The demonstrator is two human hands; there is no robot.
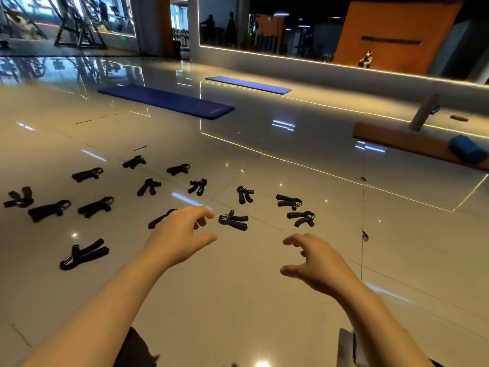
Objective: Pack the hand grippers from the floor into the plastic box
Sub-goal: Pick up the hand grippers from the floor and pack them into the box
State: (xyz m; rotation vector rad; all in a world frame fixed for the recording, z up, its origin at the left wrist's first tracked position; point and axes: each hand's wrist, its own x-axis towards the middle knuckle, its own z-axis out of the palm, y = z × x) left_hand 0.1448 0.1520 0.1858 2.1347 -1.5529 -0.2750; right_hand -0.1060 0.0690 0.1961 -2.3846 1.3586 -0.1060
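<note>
Glossy pale floor tiles (238,300) fill a gym hall and mirror the ceiling lights; farther back lie two blue mats, the near mat (169,101) and the far mat (248,85), and at the right a brown bench (397,140) carries a blue roll (467,149). Many black hand grippers are scattered on the floor in loose rows, well apart from each other; one gripper (233,219) lies just beyond the fingertips of the left hand (182,231), another gripper (84,254) lies alone at the left and nearer to the person, and a pair (301,218) lies to the right, beyond the right hand (315,259). Both hands reach forward above the floor with bare forearms; the left hand has its fingers spread and lightly bent, thumb apart, and holds nothing; the right hand is the same, fingers loosely curved downward, empty. One gripper (158,221) is partly hidden behind the left hand. At the bottom right edge a pale translucent object (349,348) shows; I cannot tell whether it is the plastic box.
</note>
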